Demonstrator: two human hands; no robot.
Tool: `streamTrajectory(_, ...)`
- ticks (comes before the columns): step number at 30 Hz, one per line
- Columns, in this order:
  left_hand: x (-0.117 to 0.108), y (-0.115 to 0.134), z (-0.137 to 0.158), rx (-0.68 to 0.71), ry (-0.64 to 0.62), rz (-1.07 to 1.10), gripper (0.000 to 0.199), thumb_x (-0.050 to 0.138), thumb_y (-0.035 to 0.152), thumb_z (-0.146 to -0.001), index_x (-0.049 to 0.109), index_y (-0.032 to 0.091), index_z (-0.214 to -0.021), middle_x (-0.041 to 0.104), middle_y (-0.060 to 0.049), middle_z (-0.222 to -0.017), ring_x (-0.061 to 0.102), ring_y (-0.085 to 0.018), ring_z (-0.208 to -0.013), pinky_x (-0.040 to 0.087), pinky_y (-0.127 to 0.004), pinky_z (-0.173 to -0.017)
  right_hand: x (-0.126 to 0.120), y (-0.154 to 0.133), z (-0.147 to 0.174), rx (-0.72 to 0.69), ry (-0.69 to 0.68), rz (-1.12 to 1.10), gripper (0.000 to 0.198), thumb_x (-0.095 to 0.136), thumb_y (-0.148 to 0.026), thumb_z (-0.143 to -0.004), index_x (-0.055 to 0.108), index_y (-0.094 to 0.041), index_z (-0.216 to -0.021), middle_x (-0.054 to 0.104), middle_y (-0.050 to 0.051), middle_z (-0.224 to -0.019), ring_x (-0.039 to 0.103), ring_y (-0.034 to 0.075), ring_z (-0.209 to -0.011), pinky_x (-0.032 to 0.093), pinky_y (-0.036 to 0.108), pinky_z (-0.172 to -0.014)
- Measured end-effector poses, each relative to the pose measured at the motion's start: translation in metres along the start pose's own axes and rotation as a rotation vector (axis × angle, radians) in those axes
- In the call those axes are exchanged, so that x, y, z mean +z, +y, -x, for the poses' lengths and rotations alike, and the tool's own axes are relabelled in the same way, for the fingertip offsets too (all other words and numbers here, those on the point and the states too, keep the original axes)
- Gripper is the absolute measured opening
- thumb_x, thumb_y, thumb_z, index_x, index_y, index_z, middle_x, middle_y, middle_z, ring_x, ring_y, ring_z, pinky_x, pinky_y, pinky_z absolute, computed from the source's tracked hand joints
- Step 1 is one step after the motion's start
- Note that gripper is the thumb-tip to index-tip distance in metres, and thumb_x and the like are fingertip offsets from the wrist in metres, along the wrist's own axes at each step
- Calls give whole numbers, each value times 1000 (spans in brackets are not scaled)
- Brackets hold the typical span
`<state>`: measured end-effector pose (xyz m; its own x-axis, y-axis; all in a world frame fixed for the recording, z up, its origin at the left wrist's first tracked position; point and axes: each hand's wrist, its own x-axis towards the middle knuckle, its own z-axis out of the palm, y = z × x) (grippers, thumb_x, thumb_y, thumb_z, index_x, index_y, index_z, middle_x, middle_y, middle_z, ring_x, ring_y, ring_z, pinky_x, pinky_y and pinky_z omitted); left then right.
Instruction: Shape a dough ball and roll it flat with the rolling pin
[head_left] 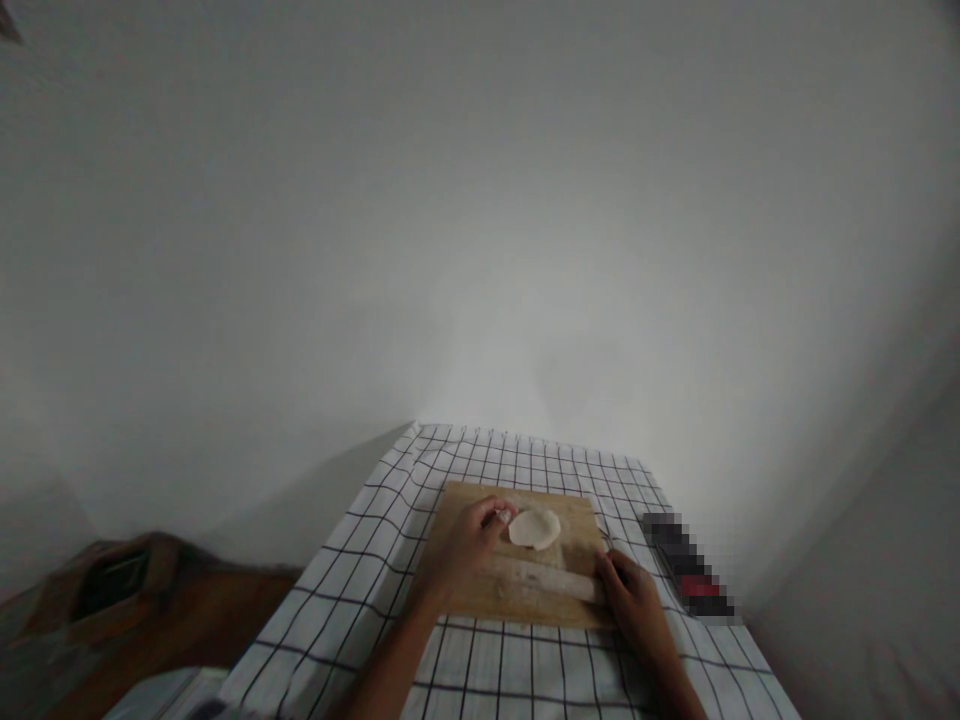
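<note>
A thin, pale round of dough [535, 530] lies on a floured wooden board [517, 492]. My left hand [484, 525] is at the dough's left edge, with its fingers curled and pressed together; something whitish shows at the fingertips, too small to name. In front of the dough, a light wooden rolling pin [536, 578] dusted with flour lies across the board. Its right end is in my right hand [630, 588], whose fingers are closed at the board's right edge.
A white tablecloth with dark grid lines [480, 455] covers the table, which stands against a pale wall [495, 250]. On the right side lies a dark, pixelated object [686, 565] with a red patch. Brown furniture [187, 600] stands lower left.
</note>
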<state>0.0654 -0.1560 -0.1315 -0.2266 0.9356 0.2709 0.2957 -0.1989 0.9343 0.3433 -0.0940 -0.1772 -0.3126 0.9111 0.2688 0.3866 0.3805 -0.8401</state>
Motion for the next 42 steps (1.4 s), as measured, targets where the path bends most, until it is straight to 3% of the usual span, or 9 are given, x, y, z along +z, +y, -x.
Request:
streamTrajectory(27, 0, 5, 0, 24, -2, -26, 31, 53, 41, -91, 73, 18, -96, 74, -7, -96, 67, -22, -93, 49, -33, -83, 0, -3, 2, -4, 35, -36, 54, 46, -67, -91, 54, -20, -66, 50, -1, -60, 48, 16, -59, 34, 26, -53)
streamTrajectory(42, 0, 5, -1, 8, 1, -19, 31, 54, 42, -90, 74, 18, -98, 75, -8, -101, 68, -24, -98, 51, -35, -88, -1, -4, 3, 3, 10, -29, 50, 45, -60, -95, 54, -19, -69, 51, -1, -63, 48, 15, -62, 34, 26, -56)
